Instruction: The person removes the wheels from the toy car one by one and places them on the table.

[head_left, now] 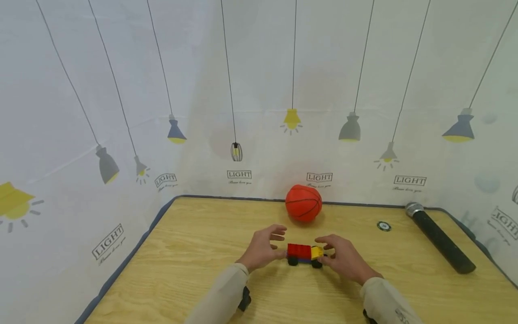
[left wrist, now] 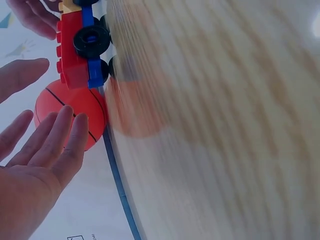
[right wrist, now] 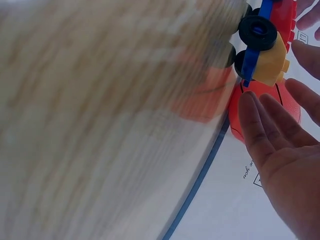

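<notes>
From here, over the pale wood-grain tabletop (head_left: 202, 234), I see the bare left grip (head_left: 263, 248) and right grip (head_left: 345, 257) spread, with the red, yellow and blue plastic-brick toy truck (head_left: 298, 252) between them, yellow end (head_left: 315, 251) beside the right.

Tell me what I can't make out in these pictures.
Toy truck: left wrist view's top edge cuts off its front; right wrist view's top edge cuts off its rear.
Basketball: left wrist view, partly hidden by the toy truck and fingers of the left hand.
Poker chip: head view, central marking too small to read.
Right sleeve: head view, mark too blurred to read.
</notes>
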The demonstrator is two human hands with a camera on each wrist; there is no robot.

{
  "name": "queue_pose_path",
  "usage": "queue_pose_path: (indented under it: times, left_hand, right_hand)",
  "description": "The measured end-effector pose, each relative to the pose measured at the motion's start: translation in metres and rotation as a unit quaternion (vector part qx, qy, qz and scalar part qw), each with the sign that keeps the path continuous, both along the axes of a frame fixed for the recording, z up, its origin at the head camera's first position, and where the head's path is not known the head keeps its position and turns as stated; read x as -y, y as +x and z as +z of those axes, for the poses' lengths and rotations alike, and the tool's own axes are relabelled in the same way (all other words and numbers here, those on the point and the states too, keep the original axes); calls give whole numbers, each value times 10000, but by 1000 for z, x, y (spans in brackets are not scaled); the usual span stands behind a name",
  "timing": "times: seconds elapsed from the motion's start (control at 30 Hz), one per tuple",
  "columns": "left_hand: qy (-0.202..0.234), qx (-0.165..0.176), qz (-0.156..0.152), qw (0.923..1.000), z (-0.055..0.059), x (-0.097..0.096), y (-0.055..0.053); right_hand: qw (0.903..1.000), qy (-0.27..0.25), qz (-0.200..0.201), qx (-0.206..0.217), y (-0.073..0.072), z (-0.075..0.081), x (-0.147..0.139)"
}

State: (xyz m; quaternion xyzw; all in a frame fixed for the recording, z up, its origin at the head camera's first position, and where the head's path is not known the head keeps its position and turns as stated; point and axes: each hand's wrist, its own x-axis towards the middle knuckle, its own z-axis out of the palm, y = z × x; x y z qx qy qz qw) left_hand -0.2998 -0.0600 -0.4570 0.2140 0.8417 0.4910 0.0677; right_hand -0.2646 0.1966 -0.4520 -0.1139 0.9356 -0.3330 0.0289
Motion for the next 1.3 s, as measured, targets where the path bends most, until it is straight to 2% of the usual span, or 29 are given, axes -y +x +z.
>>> queue_pose_path:
  times: [0.23,0.5,0.87,1.13,1.3]
  left_hand:
    - [-217,-58,-66,9997,-3,-11,-4]
    - [-506,-146,-250,9983,-6,-21,-5]
    - [-963,-439,-218,9941,-3,-30,-6]
    - [-1356,-651,-181,9885,-3,-34,-6]
    - [-1507,-610,-146,9866,-2,-34,-5]
  right_hand:
    - [10000,-81,12,47,-2,1,1]
    - [9998,-138,-36,126,-5,-3,3]
    - [9998,-98,-139,60,-7,-6,0]
    - [9999,-22,-16,151,-8,-5,-1]
    - [9998,11,133,121,-10,-4,-2]
